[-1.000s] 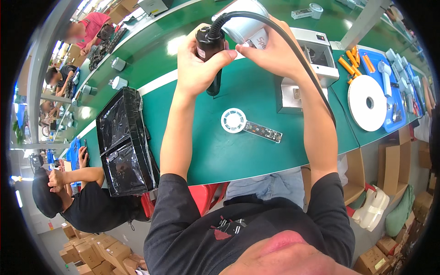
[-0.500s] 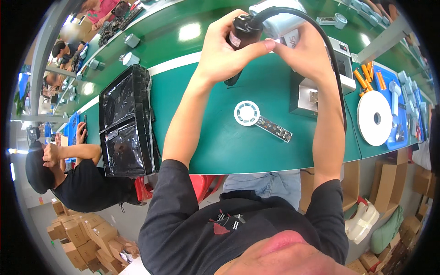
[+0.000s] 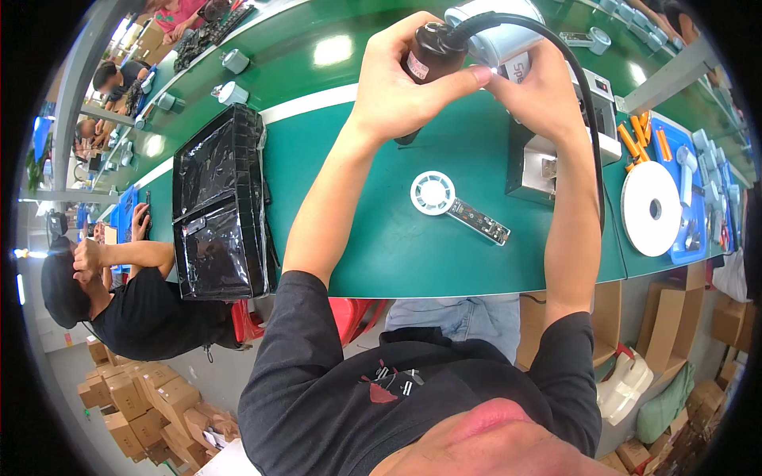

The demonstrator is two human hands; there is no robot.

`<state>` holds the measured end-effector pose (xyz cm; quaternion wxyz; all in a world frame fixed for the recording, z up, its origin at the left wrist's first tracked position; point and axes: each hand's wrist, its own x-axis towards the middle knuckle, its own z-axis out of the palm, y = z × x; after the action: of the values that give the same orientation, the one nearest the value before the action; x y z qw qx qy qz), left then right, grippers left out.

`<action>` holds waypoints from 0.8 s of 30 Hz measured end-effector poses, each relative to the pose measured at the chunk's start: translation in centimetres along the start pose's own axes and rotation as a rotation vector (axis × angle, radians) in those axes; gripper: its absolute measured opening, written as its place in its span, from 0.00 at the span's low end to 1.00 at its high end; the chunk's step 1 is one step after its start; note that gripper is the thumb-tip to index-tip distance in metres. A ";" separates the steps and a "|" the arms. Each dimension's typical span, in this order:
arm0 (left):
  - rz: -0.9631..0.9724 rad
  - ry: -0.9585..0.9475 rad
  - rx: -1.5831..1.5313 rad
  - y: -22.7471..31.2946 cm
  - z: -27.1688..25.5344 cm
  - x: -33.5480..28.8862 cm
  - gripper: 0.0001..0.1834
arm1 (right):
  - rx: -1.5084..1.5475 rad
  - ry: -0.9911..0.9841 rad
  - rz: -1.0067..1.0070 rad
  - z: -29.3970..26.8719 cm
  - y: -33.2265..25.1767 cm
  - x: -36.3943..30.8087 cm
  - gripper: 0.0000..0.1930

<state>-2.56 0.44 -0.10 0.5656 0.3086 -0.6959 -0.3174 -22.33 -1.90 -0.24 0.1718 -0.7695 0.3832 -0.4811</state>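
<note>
My left hand (image 3: 401, 91) is closed around a black electric screwdriver (image 3: 436, 49), whose thick black cable arches over to the right. The tool's dark lower end shows below my fingers. My right hand (image 3: 544, 91) is raised beside it, curled at a light-blue cylindrical housing (image 3: 508, 41); its fingertips are largely hidden. The two thumbs nearly meet between these things. On the green table below lies a fan part with a white ring (image 3: 432, 193) and a narrow circuit board (image 3: 480, 223) as its handle, touched by neither hand.
A black tray wrapped in plastic (image 3: 218, 206) lies at left. To the right stand a metal-fronted machine (image 3: 532, 170), a white reel (image 3: 651, 210) and a blue tray (image 3: 689, 238) with light-blue parts. Orange pieces (image 3: 631, 141) lie beside it. A co-worker (image 3: 147, 305) sits at left.
Both hands, the screwdriver and the light-blue housing have shifted slightly right in the view. The surroundings have shifted slightly too; both grips look the same.
</note>
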 end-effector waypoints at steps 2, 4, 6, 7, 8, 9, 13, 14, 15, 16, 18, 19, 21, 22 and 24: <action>-0.055 -0.051 0.035 1.5 -0.3 -0.2 0.12 | 0.032 -0.020 0.039 -0.2 -0.5 0.0 0.20; -0.067 -0.064 0.043 1.5 -0.3 -0.1 0.12 | 0.031 -0.009 0.015 -0.1 -0.1 0.0 0.19; -0.037 -0.031 0.031 0.4 -0.3 0.0 0.16 | 0.027 -0.010 -0.001 0.0 -0.5 0.1 0.19; -0.067 -0.037 0.018 0.3 -0.4 -0.1 0.16 | 0.020 -0.014 -0.003 -0.1 -0.9 0.2 0.19; -0.097 -0.046 0.002 0.4 -0.4 -0.1 0.15 | 0.011 -0.018 -0.003 -0.3 -1.2 0.2 0.19; -0.128 -0.054 -0.013 0.5 -0.4 -0.1 0.15 | 0.010 -0.015 0.003 -0.3 -1.3 0.3 0.18; -0.028 -0.053 0.037 -0.7 -0.6 0.1 0.15 | 0.042 0.007 -0.016 -0.1 -0.8 0.1 0.18; -0.037 -0.051 0.013 -0.9 -0.5 0.1 0.16 | 0.059 0.015 -0.030 0.0 -0.5 0.2 0.18; -0.047 -0.049 -0.010 -1.0 -0.5 0.1 0.16 | 0.073 0.014 -0.027 0.0 -0.3 0.2 0.18; -0.053 -0.043 -0.018 -1.0 -0.4 0.1 0.16 | 0.087 0.013 -0.024 0.0 0.0 0.2 0.19; -0.067 -0.026 -0.030 -0.8 -0.3 0.0 0.16 | 0.063 0.010 -0.054 -0.1 -0.5 0.2 0.17; -0.072 -0.035 -0.023 -0.8 -0.4 0.0 0.16 | 0.024 0.008 -0.086 -0.3 -1.0 0.0 0.16; -0.078 -0.056 -0.011 -0.7 -0.4 0.1 0.15 | -0.023 -0.015 -0.044 -0.4 -0.8 -0.1 0.17; -0.091 -0.064 -0.010 -0.7 -0.5 0.0 0.15 | -0.028 -0.040 0.031 -0.1 0.3 -0.4 0.19; -0.118 -0.077 -0.007 -0.6 -0.6 -0.1 0.15 | -0.022 -0.072 0.105 0.1 0.9 -0.4 0.21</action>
<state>-1.90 0.11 -0.54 0.5197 0.3347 -0.6965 -0.3644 -22.78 -2.17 -1.11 0.2021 -0.7670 0.4220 -0.4391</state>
